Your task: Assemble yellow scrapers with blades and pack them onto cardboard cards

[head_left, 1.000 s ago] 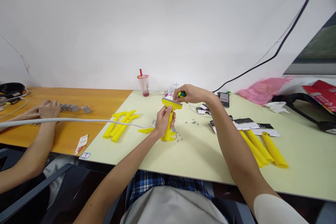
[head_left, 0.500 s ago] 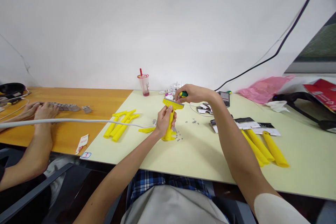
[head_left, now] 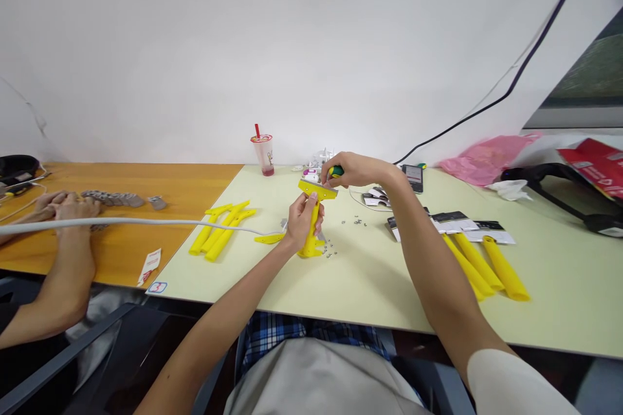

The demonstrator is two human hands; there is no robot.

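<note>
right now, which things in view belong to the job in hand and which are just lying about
Part of the job, it seems:
yellow scraper, in the left hand
green-and-yellow handle, in the right hand
loose yellow tubes
small metal pieces

Apparently just lying about:
drink cup
pink bag
crumpled white tissue

There are three forked yellow handles (head_left: 220,229) and three yellow tubes (head_left: 479,264). I count one held scraper (head_left: 321,192), one lidded cup (head_left: 264,157), one red straw (head_left: 257,130) and one pink bag (head_left: 489,159).

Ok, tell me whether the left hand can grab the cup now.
Probably not yet: the left hand is wrapped around the yellow tool; taking the cup would likely mean letting go first.
</note>
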